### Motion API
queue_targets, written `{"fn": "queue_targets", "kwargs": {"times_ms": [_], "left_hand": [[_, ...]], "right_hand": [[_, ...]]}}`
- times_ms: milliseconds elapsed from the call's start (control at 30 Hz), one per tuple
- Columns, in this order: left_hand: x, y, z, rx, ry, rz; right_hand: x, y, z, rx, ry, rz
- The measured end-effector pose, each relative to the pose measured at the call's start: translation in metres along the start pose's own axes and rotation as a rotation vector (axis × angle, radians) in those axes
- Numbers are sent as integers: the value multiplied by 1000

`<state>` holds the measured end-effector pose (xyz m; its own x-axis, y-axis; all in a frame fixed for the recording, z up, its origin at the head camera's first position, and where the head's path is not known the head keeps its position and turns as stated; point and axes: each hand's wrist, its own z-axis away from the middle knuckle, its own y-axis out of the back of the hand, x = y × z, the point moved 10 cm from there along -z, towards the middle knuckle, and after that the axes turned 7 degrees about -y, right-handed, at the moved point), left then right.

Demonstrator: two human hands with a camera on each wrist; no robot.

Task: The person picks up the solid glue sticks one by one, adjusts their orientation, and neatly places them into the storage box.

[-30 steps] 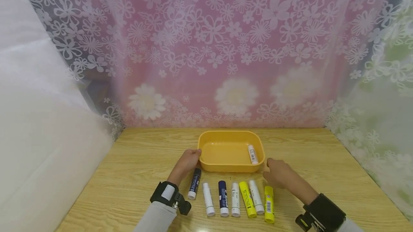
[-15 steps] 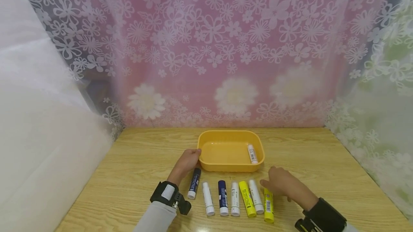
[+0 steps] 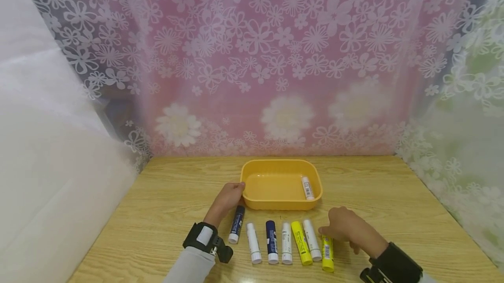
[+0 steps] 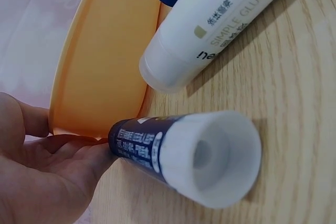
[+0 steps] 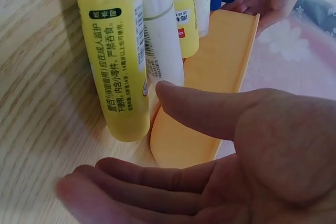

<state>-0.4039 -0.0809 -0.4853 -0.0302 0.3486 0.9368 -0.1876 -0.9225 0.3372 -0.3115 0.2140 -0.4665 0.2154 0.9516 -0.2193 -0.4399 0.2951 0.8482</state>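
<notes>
My left hand (image 3: pixel 229 196) pinches the left rim of a yellow plastic basin (image 3: pixel 281 205), thumb over the edge and fingers beneath. A white glue stick (image 3: pixel 308 188) lies inside the basin at its right. Just below that hand lies a dark blue glue stick (image 4: pixel 142 142) with a hollow white base. My right hand (image 3: pixel 346 226) hovers at the far end of the rightmost yellow glue stick (image 3: pixel 327 254). In the right wrist view its thumb and fingers (image 5: pixel 152 179) are spread apart around that stick's end, with nothing held between them.
Between the hands lie a white glue stick (image 3: pixel 253 243), a blue one (image 3: pixel 272 243), another white one (image 3: pixel 287 243), a yellow one (image 3: pixel 301 243) and a white one (image 3: pixel 312 240) beside it. A floral curtain (image 3: pixel 275 55) hangs behind the wooden table (image 3: pixel 189 178).
My right hand has come down from beside the basin's right corner to the end of the rightmost yellow glue stick. My left hand and the basin stay nearly in place.
</notes>
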Motion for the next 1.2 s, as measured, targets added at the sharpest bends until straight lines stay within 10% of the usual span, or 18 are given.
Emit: {"fn": "queue_targets", "kwargs": {"times_ms": [1200], "left_hand": [[-2,-1,0,-1,1,14]], "right_hand": [[-8,-9,-3,25,52,-7]]}}
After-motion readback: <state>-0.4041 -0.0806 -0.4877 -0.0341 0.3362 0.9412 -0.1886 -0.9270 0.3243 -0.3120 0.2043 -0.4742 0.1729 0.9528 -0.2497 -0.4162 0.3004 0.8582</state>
